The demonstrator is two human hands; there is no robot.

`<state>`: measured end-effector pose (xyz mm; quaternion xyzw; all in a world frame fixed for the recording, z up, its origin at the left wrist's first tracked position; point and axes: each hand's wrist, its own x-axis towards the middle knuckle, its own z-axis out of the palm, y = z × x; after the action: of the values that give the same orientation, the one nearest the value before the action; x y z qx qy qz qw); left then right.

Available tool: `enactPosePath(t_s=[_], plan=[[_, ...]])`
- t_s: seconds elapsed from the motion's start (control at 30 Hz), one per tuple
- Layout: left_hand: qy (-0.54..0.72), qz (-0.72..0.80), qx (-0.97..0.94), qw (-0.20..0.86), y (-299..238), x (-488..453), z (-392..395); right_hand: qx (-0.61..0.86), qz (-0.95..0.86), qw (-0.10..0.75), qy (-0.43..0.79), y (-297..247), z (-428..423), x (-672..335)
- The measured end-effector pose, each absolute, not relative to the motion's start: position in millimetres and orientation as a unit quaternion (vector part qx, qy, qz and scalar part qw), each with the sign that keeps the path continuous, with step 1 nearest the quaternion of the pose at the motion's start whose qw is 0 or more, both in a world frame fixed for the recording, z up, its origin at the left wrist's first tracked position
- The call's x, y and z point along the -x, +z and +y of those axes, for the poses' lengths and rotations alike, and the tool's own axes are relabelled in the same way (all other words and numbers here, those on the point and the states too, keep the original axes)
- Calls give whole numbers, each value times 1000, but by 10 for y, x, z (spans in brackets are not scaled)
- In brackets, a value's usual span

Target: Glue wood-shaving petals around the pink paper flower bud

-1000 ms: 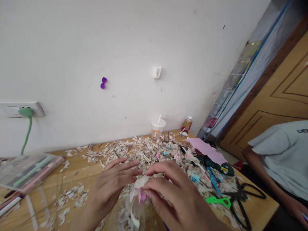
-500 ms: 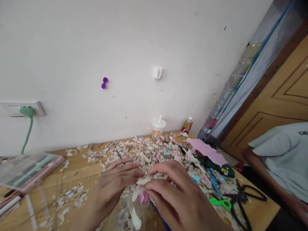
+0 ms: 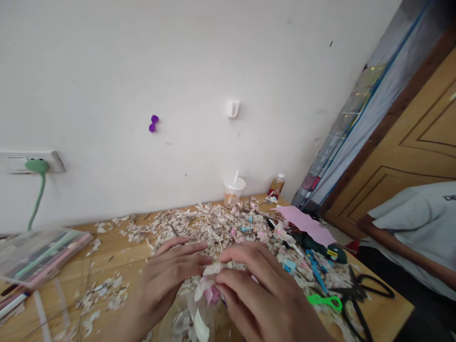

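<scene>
A pink and white artificial flower [image 3: 213, 295] with pale, thin petals is between my two hands at the bottom centre. My right hand [image 3: 261, 289] pinches its right side, with the thumb partly under the fingers. From the left, the bent fingers of my left hand [image 3: 174, 273] meet the flower's upper white petals; the left thumb is hidden. A long white petal [image 3: 201, 327] hangs down below the flower. Under it stands a clear plastic container [image 3: 171, 327] with loose pale petals inside.
Pale scraps [image 3: 203, 221] cover much of the wooden table [image 3: 131, 261]. To the right lie black scissors [image 3: 356, 289], a bright green tool [image 3: 326, 300] and pink paper [image 3: 306, 223]. A lidded cup [image 3: 234, 191], a bottle [image 3: 276, 186] and a pen case [image 3: 46, 256] stand around. Someone in a grey shirt [image 3: 420, 213] sits right.
Both hands stay at the flower with only slight finger shifts. My view has moved a little. The other person's forearm at the right has risen.
</scene>
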<state>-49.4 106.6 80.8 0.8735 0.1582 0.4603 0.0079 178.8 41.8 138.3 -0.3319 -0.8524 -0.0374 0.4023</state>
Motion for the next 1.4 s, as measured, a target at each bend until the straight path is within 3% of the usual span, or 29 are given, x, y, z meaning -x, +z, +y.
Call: enactPosePath(t_s=[0.43,1.4], plan=[[465,161,-870,12,802,483,1063,353,-845,401,29,1365,442,-1810],[439,163,-883,-11,805,467,1058,387,-805,450,-24,1318,347,-1845]])
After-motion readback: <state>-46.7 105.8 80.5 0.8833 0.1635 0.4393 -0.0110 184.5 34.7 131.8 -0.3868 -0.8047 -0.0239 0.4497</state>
